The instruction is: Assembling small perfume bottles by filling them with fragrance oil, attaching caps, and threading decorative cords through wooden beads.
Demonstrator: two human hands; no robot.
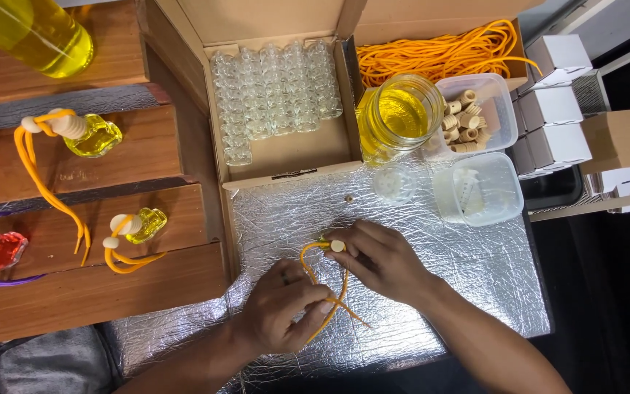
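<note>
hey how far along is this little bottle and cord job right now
Done: two yellow corded bottles and a red one sit on the wooden steps. In hand: the right hand holds a small bottle, the left hand pinches its orange cord. Left: many empty bottles in the box.

The cord [327,281] in the hands is orange, and the cap [337,246] on it is cream. The mat [432,255] is shiny silver with a crinkly pattern. The jar [401,111] holds yellow liquid. The little bottles [275,84] in the brown box [286,157] are clear. One small bottle [4,248] on the brown wooden steps [74,292] looks red, maybe pink.
</note>
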